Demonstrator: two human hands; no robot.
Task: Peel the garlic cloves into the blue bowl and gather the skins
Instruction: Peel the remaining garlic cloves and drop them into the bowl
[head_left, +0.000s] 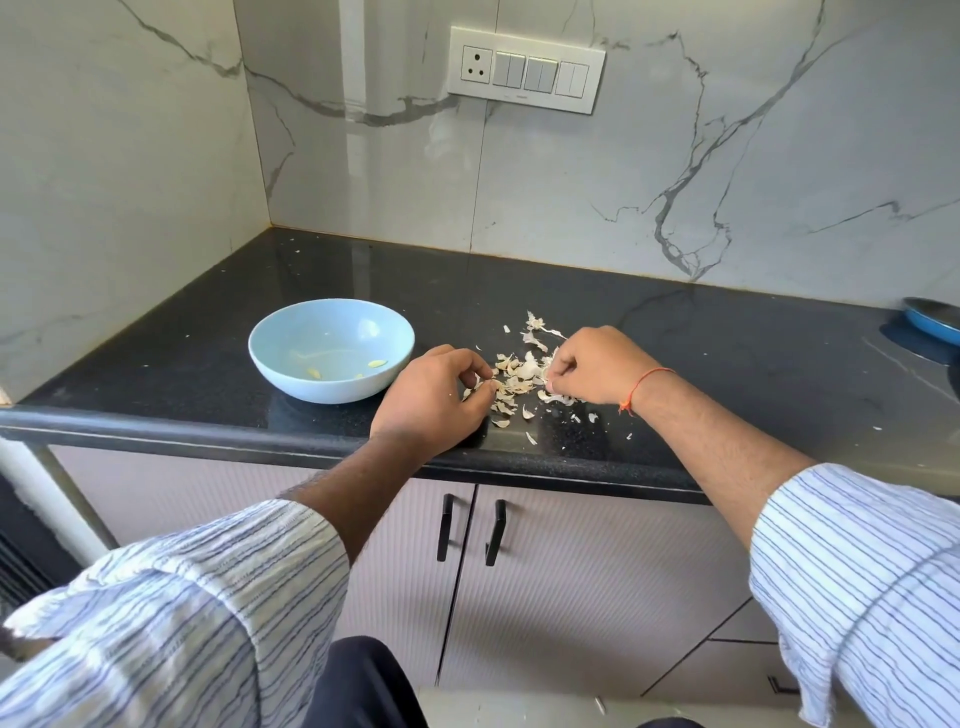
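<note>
Papery garlic skins (514, 382) lie scattered on the black worktop (727, 338), just right of the blue bowl (331, 349), which holds a few peeled cloves (343, 368). Left hand (434, 397) and right hand (597, 366) flank the heap, fingers curled and pinching skins, apparently to gather them. The near edge is close; open room lies far and right.

I see the bowl (331, 349) at frame centre-left on the counter (727, 364), the skins (519, 379) just right of it, between my left hand (434, 392) and right hand (597, 371). A pan (932, 321) sits at the right edge, a switchboard (525, 69) on the wall above.
</note>
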